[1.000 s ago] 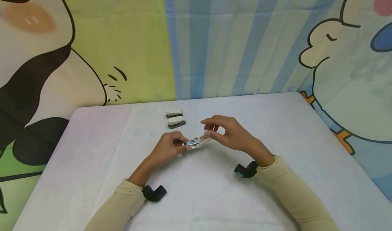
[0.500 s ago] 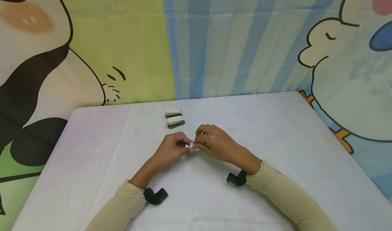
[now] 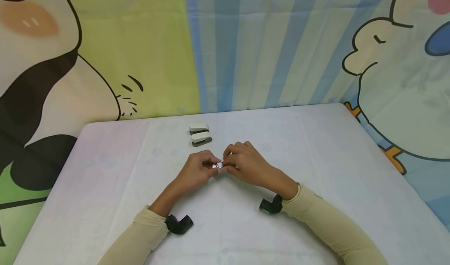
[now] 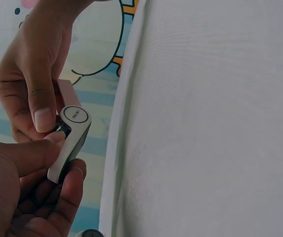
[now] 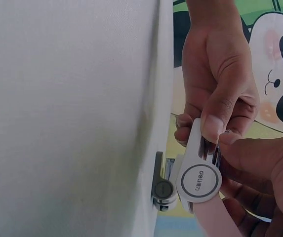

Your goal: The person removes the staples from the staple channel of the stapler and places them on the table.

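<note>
A small white stapler with a pink part is unfolded between my two hands above the table. My left hand grips its white end, thumb on the metal inner part. The right hand has its thumb and fingertips pinched at the metal rail near the round hinge, which bears small lettering. In the right wrist view the two thumbs nearly meet over the rail. Right-hand fingers hide part of the pink piece in the head view.
Two more small staplers, pale on top with darker bases, lie side by side beyond my hands: a rear one and a front one. A white cloth covers the table. A printed curtain hangs behind its far edge.
My right hand has moved left and slightly nearer me, its spread fingers now drawn together at the stapler's middle. The left hand has stayed nearly in place, still gripping the stapler.
</note>
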`<action>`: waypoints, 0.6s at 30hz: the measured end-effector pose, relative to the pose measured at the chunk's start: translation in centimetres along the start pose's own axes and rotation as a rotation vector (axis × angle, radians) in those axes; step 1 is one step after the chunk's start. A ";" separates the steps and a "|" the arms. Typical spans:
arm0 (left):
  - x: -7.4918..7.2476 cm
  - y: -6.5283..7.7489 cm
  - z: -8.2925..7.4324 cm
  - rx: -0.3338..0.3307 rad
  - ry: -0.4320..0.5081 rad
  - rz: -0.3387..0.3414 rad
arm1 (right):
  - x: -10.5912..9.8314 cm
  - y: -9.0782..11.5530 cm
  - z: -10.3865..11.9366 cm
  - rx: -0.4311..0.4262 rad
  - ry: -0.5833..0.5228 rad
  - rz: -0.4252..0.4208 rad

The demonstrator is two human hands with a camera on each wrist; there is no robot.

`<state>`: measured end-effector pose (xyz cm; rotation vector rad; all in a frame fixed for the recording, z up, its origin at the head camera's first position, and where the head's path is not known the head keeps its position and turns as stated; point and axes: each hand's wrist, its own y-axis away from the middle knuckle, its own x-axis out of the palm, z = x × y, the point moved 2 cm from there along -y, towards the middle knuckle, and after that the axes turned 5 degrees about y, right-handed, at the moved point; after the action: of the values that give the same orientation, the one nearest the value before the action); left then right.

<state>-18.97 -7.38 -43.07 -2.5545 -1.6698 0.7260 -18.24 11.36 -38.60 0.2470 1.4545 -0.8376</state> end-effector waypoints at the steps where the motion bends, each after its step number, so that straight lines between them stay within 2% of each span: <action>1: 0.0 0.0 0.0 0.003 -0.009 -0.002 | 0.1 0.0 0.0 0.020 -0.016 0.008; 8: 0.0 -0.1 0.0 0.006 -0.037 -0.002 | 0.6 0.0 -0.1 0.110 -0.049 0.002; 18: 0.0 -0.1 0.0 0.023 -0.048 -0.006 | 0.8 -0.1 0.3 0.135 -0.065 -0.020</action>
<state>-19.03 -7.36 -43.07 -2.5355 -1.6721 0.8074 -18.13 10.79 -39.21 0.3043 1.3441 -0.9531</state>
